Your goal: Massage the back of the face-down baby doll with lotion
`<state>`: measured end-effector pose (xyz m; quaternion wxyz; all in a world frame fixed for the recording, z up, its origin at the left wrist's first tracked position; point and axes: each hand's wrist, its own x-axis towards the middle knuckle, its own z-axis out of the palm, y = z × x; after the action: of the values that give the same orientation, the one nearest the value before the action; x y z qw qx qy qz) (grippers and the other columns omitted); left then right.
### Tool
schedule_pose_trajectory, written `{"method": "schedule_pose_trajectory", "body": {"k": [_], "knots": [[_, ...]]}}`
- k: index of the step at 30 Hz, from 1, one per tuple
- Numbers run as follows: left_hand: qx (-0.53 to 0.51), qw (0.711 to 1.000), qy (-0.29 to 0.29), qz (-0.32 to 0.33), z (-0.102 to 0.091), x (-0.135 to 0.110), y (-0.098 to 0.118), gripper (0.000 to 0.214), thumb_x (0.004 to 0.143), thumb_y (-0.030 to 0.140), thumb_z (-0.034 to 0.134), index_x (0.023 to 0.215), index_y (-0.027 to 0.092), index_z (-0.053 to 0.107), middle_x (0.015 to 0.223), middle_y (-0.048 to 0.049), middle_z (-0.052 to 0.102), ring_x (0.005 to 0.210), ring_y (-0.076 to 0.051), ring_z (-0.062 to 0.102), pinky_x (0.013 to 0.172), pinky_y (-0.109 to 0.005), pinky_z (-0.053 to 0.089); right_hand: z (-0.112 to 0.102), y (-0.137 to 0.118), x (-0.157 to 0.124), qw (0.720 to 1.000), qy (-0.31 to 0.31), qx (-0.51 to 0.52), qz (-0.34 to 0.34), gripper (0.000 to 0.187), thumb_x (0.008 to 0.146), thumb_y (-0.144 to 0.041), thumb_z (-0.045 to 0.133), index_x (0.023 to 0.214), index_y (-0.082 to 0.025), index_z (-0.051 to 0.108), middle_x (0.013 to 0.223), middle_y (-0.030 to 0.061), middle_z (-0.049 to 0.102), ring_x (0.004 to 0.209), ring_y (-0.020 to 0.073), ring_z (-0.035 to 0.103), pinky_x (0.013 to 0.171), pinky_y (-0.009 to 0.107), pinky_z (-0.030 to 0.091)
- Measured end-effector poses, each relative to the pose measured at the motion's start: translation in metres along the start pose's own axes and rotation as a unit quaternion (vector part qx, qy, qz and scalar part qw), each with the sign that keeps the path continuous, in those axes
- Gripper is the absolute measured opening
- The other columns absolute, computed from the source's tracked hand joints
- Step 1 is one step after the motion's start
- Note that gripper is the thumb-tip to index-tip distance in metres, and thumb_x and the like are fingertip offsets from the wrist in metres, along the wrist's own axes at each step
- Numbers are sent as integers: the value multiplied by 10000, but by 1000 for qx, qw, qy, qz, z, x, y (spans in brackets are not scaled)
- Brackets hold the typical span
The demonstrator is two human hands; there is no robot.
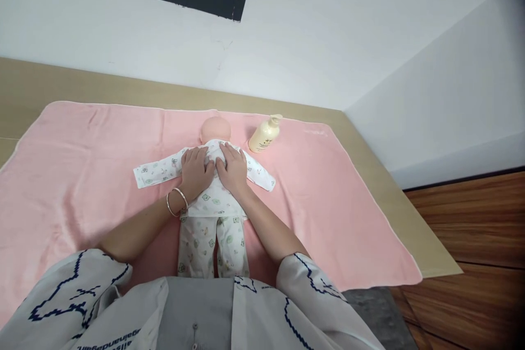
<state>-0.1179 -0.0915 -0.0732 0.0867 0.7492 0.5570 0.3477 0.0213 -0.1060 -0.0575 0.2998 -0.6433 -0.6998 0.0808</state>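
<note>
A baby doll (215,129) lies stretched out in the middle of a pink blanket, its bald head away from me and no facial features showing. It wears a white printed long-sleeved top (217,202) and matching trousers (232,240), with both sleeves spread to the sides. My left hand (197,171), with a bangle on the wrist, rests flat on the left side of the doll's upper body. Flat on the right side lies my right hand (233,167), fingers stretched toward the head. My two thumbs nearly meet at the middle. Neither hand grips anything.
A cream pump bottle (264,135) stands on the blanket (328,219), right of the doll's head. Below the blanket is a light wooden tabletop (394,191), bordered by a white wall (287,54) behind. Wood-grain panels (471,229) are at the right.
</note>
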Motion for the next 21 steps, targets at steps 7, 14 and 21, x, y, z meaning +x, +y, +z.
{"method": "schedule_pose_trajectory", "body": {"k": [7, 14, 21], "knots": [[-4, 1000, -4, -4, -1, 0, 0, 423, 881, 282, 500, 1279, 167, 585, 1272, -136, 652, 1239, -305, 548, 1150, -480, 356, 0, 0, -2, 1000, -11, -1, 3, 491, 989, -318, 402, 1454, -192, 498, 1545, 114, 490, 1463, 233, 405, 1268, 493, 164], [-21, 1000, -8, -6, -5, 2, 2, 423, 859, 270, 483, 1251, 153, 591, 1230, -147, 659, 1196, -323, 559, 1120, -512, 384, 1, 5, -2, 1000, -14, -2, -22, 520, 971, -295, 398, 1468, -166, 480, 1551, 122, 475, 1471, 264, 384, 1264, 530, 172], [-38, 999, -12, -4, -3, 1, 0, 437, 850, 276, 465, 1268, 194, 567, 1248, -135, 640, 1187, -330, 550, 1098, -541, 398, 3, 11, -5, 999, -15, 12, -36, 518, 951, -291, 416, 1450, -180, 498, 1562, 115, 461, 1486, 282, 360, 1263, 571, 187]]}}
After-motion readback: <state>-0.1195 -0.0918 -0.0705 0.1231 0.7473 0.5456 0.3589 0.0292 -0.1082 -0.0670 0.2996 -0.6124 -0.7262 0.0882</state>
